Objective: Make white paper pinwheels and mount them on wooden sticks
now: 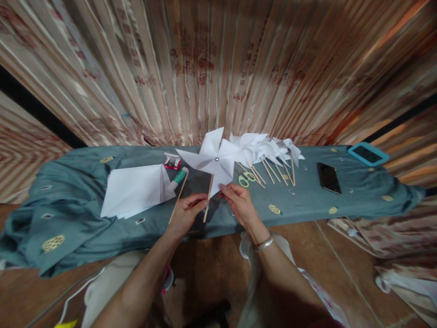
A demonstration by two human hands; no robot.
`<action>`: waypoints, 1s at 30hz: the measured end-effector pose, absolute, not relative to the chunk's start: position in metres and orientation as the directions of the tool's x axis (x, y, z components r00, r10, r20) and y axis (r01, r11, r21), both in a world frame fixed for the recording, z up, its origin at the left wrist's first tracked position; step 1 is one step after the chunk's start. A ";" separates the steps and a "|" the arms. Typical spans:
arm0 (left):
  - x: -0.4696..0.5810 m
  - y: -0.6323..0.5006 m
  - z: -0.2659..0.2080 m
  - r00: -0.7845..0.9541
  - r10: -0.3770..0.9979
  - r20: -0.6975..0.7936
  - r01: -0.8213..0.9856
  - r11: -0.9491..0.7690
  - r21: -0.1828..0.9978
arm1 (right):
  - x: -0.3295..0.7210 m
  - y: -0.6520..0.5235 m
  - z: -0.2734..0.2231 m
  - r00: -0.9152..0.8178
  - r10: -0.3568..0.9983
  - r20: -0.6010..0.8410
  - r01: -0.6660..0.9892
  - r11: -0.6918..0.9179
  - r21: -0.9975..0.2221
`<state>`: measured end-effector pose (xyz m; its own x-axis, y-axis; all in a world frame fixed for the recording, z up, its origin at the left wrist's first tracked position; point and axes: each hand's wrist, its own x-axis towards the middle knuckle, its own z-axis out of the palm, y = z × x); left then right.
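A white paper pinwheel [223,152] with a shiny pin at its centre stands up in front of me, fixed to a thin wooden stick. My left hand [189,210] is closed, its thumb and fingers pinching that stick below the blades. With thumb and forefinger, my right hand [240,203] pinches the tip of the pinwheel's lowest blade. Just beyond the left hand lie a loose wooden stick [178,197], a green and white glue stick [179,177] and a small red box [172,161] of dark pins. Green-handled scissors [245,179] lie past the right hand.
A stack of white paper [133,190] lies at left. Several pinwheels on sticks [268,148] are heaped at the back right. Farther right are a black phone [328,178] and a blue-framed tablet [368,154]. Green cloth [300,207] covers the narrow table; a curtain [205,68] hangs behind.
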<state>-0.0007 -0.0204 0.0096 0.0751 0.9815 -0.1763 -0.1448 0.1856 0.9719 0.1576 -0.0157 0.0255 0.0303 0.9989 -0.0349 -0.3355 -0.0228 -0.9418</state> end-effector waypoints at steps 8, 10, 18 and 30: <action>-0.005 -0.020 0.010 0.069 0.988 -0.139 -0.116 0.147 0.982 | 0.165 -0.024 0.028 -0.026 0.985 0.169 0.154 0.171 -0.973; -0.007 -0.019 0.010 0.057 0.987 -0.148 -0.109 0.153 0.982 | 0.171 -0.027 0.031 0.011 0.987 0.162 0.202 0.157 -0.967; -0.009 -0.014 0.007 0.033 0.993 -0.112 -0.094 0.115 0.989 | 0.201 -0.032 0.047 0.317 0.836 0.449 0.343 0.340 -0.875; -0.009 -0.017 0.005 0.061 0.993 -0.101 -0.016 0.103 0.995 | 0.205 -0.012 0.018 0.203 0.932 0.301 0.039 0.300 -0.953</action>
<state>-0.0086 -0.0166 0.0051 0.0605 0.9930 -0.1014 -0.0160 0.1026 0.9946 0.2046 -0.0120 0.0179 0.2029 0.9317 0.3012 0.0391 0.2997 -0.9532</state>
